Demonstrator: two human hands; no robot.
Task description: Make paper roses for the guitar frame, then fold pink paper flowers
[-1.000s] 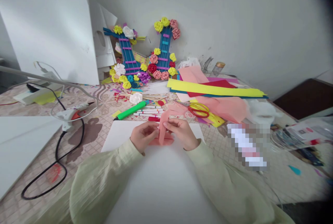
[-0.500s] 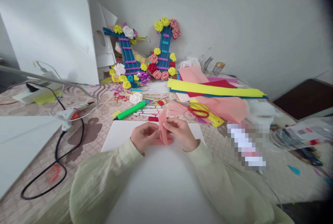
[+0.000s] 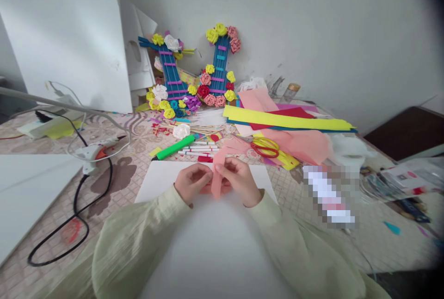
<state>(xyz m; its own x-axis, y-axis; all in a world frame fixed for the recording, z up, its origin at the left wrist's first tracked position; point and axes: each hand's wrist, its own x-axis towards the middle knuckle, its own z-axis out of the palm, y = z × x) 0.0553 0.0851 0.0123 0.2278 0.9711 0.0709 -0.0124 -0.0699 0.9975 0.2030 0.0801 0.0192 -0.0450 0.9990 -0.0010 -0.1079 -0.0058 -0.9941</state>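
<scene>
My left hand (image 3: 192, 183) and right hand (image 3: 240, 179) pinch pink strip (image 3: 218, 181) over white sheet (image 3: 161, 176); crease tight, edges aligned.

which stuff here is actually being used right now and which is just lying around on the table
In use: pink paper strip, pinched between the left hand and right hand; white sheet under them.
Lying about: scissors, green marker, glue gun, yellow paper, flower-covered letters by the wall.
</scene>
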